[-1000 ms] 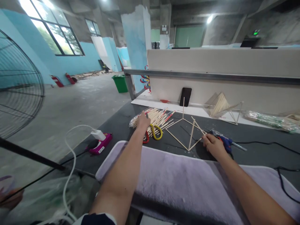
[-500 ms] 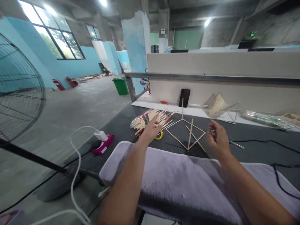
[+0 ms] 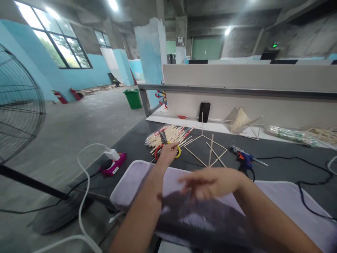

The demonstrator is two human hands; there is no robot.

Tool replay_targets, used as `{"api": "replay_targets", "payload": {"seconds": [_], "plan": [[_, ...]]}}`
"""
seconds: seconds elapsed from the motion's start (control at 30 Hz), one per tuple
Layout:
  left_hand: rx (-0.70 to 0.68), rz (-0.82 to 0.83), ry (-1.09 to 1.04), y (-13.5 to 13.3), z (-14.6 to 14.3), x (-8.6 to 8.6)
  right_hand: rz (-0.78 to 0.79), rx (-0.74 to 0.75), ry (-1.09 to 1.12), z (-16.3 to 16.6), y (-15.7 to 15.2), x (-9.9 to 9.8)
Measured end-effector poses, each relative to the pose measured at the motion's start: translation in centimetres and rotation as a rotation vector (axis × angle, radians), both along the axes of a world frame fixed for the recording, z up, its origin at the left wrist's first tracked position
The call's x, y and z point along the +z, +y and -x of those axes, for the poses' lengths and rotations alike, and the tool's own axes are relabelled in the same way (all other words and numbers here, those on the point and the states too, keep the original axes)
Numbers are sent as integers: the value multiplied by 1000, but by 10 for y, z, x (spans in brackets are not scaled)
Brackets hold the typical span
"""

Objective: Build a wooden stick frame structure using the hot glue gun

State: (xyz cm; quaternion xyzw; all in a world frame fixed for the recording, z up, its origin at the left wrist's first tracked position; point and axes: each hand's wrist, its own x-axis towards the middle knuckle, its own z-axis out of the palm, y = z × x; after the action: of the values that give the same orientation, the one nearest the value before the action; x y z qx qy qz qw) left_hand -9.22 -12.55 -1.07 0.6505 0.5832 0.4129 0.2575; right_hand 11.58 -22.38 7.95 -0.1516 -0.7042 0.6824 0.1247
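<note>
My left hand (image 3: 167, 153) reaches to the red and yellow handled scissors (image 3: 168, 149), its curled fingers at the handles; whether it grips them is hidden. The scissors lie on a heap of thin wooden sticks (image 3: 168, 134). My right hand (image 3: 209, 182) hovers over the lilac towel (image 3: 276, 203), blurred by motion, fingers stretched out flat and holding nothing. A frame of glued sticks (image 3: 207, 149) stands on the dark table beyond it. A blue glue gun (image 3: 243, 159) lies to the right of the frame.
A pink power strip (image 3: 113, 164) with a white plug sits at the table's left edge. A black phone (image 3: 204, 111) leans on the white partition. More stick bundles (image 3: 240, 119) and a plastic bag (image 3: 291, 135) lie at the back right. A large fan (image 3: 18, 116) stands at left.
My right hand let go of the stick frame and swung left and toward me over the towel. My left hand drew back from the stick heap to the scissors' handles.
</note>
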Motion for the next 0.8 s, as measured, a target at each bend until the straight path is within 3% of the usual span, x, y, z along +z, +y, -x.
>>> {"api": "replay_targets", "payload": {"seconds": [0.03, 0.07, 0.1, 0.23, 0.3, 0.6, 0.8], "plan": [[1, -5, 14, 1, 1, -1, 3, 123, -47, -4, -6, -3], [2, -9, 26, 1, 1, -2, 8, 131, -61, -7, -10, -8], [3, -11, 37, 0, 0, -2, 20, 50, -53, -10, -12, -14], [-17, -13, 95, -3, -4, 0, 168, -524, 13, -13, -2, -47], [-44, 8, 113, -4, -6, -1, 218, -647, 46, -16, 4, -57], [-101, 170, -158, -2, -5, -10, 155, -761, 170, -9, 6, -46], [-56, 166, -368, 0, -1, -7, 124, -825, 174, 13, 23, -57]]}}
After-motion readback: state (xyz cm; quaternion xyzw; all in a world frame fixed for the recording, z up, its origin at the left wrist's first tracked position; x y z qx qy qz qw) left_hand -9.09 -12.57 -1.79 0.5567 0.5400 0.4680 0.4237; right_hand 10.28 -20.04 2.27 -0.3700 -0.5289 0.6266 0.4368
